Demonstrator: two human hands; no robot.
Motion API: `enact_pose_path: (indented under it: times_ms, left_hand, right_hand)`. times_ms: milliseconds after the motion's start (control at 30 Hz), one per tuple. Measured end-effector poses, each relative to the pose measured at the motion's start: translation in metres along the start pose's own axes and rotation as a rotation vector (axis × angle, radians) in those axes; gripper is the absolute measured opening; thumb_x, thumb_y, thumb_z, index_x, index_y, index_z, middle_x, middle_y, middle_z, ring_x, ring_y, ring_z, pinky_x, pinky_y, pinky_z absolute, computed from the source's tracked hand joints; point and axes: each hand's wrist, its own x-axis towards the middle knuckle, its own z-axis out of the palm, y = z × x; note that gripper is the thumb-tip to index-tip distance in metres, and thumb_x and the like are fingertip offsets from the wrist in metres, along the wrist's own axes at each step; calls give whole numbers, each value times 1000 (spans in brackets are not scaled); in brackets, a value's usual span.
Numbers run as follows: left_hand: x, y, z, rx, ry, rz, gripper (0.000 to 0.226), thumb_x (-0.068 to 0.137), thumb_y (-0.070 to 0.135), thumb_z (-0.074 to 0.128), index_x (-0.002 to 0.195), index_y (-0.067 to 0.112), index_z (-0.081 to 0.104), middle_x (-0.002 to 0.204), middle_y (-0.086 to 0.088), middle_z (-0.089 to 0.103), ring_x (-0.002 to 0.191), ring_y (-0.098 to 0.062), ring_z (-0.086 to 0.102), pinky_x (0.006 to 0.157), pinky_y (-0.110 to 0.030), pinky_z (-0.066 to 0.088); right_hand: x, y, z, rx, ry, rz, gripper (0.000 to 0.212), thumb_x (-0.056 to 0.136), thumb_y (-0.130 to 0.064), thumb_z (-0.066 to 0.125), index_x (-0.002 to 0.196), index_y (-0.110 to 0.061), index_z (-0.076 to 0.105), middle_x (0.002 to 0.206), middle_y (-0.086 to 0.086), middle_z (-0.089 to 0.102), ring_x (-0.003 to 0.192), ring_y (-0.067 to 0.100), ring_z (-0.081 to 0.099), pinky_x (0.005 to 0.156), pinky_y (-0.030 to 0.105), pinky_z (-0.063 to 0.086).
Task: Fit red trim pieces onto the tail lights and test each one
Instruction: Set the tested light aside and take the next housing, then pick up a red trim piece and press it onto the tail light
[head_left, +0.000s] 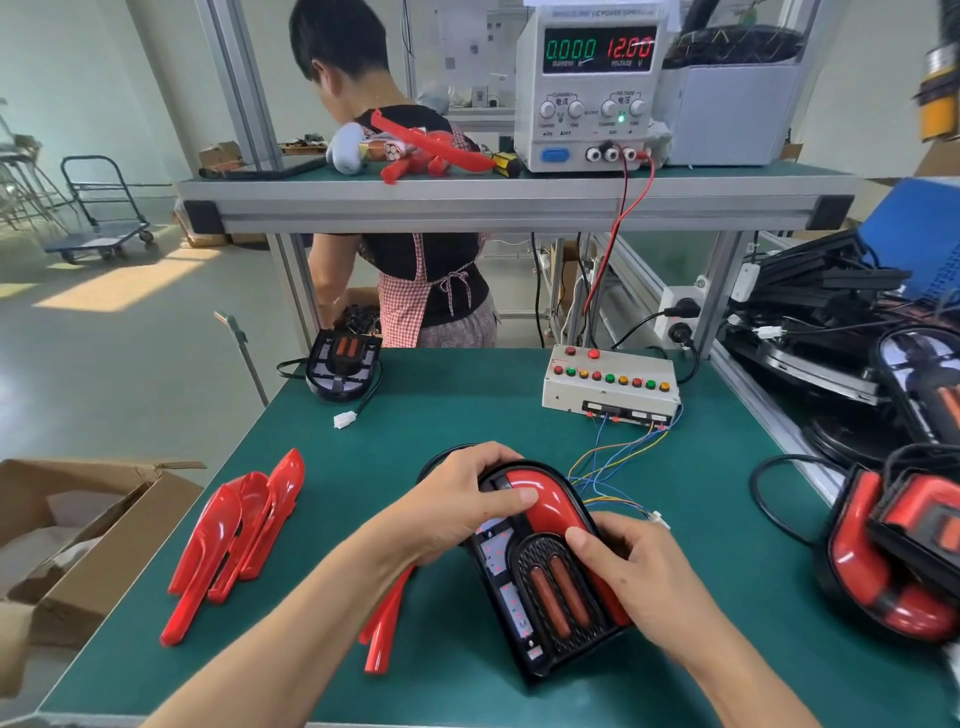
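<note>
On a green table (675, 597), a black tail light (540, 587) lay face up near the front edge, a worker's two hands upon it. The left hand (457, 512) curled over its top rim, fingers (511, 498) pressing a glossy red trim piece (550, 506) into the curved channel; the right hand (618, 566) gripped the right edge, thumb on the trim. The rigid plastic housing looked light, the slick, thin trim likely to flex, best held by its edges. Spare trim pieces (234, 535) lay left, the tester box (610, 384) behind.
</note>
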Motion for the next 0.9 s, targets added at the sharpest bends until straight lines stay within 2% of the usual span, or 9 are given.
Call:
enact_pose_path:
  times_ms: [100,200,333,467,600,667,767,833,900]
  left_hand:
    - [4,0,2,21,-13,-13,44,79,25,76,116,5,66,113,-18,72,97,-21,68,102,-49,51]
    - [3,-9,1,40,-15,-14,44,81,32,77,118,10,68,113,-11,74,108,-28,70,103,-49,51]
    - [-2,-18,2,58,-24,4,42,82,26,76,121,13,68,117,-5,74,113,-24,68,106,-48,49]
    - [2,-17,3,69,-15,21,42,81,22,75,121,10,67,116,-9,73,113,-31,67,105,-52,49]
    - [3,-18,7,41,8,-14,44,79,20,75,121,10,67,115,-10,73,112,-30,68,105,-47,51]
    - [1,-18,10,76,33,-25,43,85,21,74,125,11,66,117,-5,73,112,-23,68,105,-41,51]
    - [-4,-14,7,189,156,15,36,99,32,64,132,20,64,119,15,70,112,2,64,102,-19,47]
    - [-14,-13,-8,237,337,49,20,98,32,64,116,28,71,102,21,73,98,8,65,89,-10,46]
    - [-32,-17,-32,399,536,47,7,94,30,66,89,32,72,80,22,71,78,7,64,73,-9,45]
  right_hand:
    - [-1,1,0,9,18,20,22,89,-45,67,97,-29,80,88,0,79,78,9,72,76,24,56]
    - [-5,6,2,31,47,48,28,86,-52,66,92,-28,79,82,1,78,69,10,68,67,23,55]
    - [-10,14,5,84,73,57,27,88,-49,64,94,-28,79,85,4,79,73,12,72,67,22,55]
    - [-11,16,6,105,100,42,30,88,-52,69,97,-26,80,86,7,79,74,15,74,67,24,57]
    - [-13,20,7,59,122,34,31,89,-53,66,98,-27,79,86,5,79,76,16,73,71,30,58]
    - [-12,21,8,65,132,51,30,91,-52,69,97,-25,80,84,6,78,75,17,73,72,35,58]
    - [-12,24,7,111,196,84,34,84,-52,68,94,-23,80,81,8,78,71,17,71,73,35,56]
    - [-13,25,6,144,233,95,32,80,-51,68,95,-25,81,83,8,79,71,17,72,70,31,58]
    - [-14,24,7,156,267,82,17,85,-38,69,90,-28,82,81,9,79,66,12,71,62,21,57]
